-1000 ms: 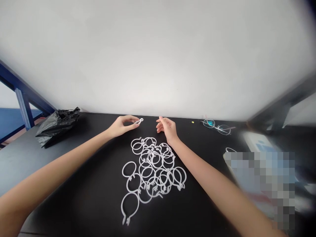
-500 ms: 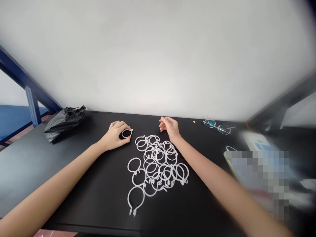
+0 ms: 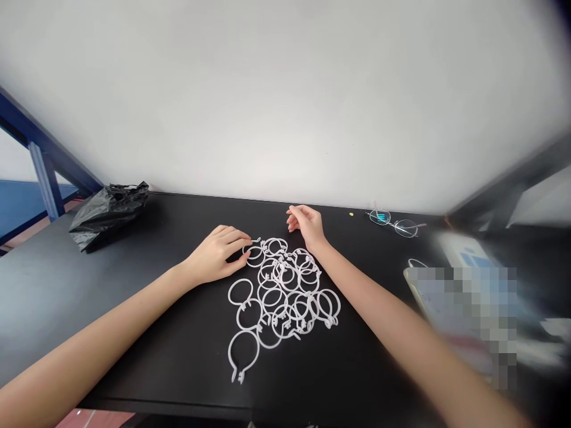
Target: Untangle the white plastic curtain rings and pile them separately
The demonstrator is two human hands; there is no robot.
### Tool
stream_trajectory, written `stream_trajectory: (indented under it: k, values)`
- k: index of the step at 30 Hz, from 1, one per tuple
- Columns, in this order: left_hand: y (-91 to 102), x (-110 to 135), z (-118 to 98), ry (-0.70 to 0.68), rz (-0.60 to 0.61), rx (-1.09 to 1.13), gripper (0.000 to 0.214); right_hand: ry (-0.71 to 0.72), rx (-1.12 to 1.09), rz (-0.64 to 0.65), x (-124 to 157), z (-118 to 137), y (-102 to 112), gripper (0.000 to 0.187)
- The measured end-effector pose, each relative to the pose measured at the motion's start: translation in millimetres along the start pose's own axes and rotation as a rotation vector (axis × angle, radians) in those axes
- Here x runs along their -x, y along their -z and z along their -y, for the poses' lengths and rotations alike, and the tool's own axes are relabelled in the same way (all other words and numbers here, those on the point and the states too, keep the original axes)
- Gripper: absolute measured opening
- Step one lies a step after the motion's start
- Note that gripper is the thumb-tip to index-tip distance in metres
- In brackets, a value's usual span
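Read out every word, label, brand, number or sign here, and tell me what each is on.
Nothing can be read.
Pale flat item with blue marks, at right: too blurred.
Pale flat object nearer, partly pixelated: any marks unreadable.
Thin metal-framed glasses: cyan stripes on one lens, no letters I can tell.
White plastic-looking rings; crumpled black plastic bag: no writing visible.

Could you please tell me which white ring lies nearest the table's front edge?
The lower-left ring, lowest in view, its two ends pointing that way; all others lie farther back.
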State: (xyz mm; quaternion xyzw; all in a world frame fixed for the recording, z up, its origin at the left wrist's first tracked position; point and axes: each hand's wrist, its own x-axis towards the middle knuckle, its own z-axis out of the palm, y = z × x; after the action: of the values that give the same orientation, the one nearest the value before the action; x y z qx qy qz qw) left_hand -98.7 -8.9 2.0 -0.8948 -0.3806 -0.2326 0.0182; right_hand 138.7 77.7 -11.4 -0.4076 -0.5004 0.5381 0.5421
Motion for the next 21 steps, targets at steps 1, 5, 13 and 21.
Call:
stream_trajectory:
  k: [1, 5, 13, 21]
  values:
    - [-2.2, 0, -2, -0.001, 0.002, 0.016, 0.018, 0.001, 0.002, 0.001, 0, 0, 0, 0.03]
    - [-8.9, -2, -6, 0.035, -0.005, 0.143, 0.018, -0.007, 0.012, 0.004, 1, 0, 0, 0.027]
    - [-2.8, -5, -15, 0.159, 0.019, 0.414, 0.023, 0.017, 0.02, 0.004, -1, -3, -1, 0.024]
    - [24.9, 5, -37, 0.029, 0.317, 0.434, 0.101, 0.027, 0.024, 0.01, -2, -4, 0, 0.023]
